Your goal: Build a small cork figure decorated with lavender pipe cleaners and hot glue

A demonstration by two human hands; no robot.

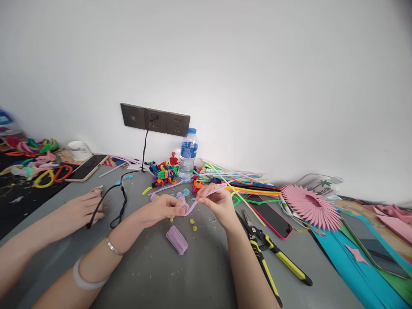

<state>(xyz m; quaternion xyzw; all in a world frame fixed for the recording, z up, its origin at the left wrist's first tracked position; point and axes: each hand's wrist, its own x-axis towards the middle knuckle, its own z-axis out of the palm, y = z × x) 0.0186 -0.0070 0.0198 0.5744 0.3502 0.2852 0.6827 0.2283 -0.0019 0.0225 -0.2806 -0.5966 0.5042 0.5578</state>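
Observation:
My left hand (pixel 162 209), on the arm with a silver bracelet, pinches a coiled lavender pipe cleaner (pixel 184 209) above the grey table. My right hand (pixel 219 205) is closed on the straight tail of this same pipe cleaner, whose free end sticks out past the fingers to the upper right. Just below the hands lies a lavender bundle of short ribbed pieces (pixel 177 240). Beside it rest small yellow-green coils (pixel 195 228). Light blue curled pieces (pixel 186 192) lie partly behind the hands.
Another person's hand (pixel 84 209) rests at left by a black cable (pixel 120 214). Yellow-black pruning shears (pixel 267 246) and a pink-edged phone (pixel 273 219) lie right. Behind stand a water bottle (pixel 189 155) and loose pipe cleaners (pixel 251 184). A pink pleated paper ring (pixel 310 208) sits far right.

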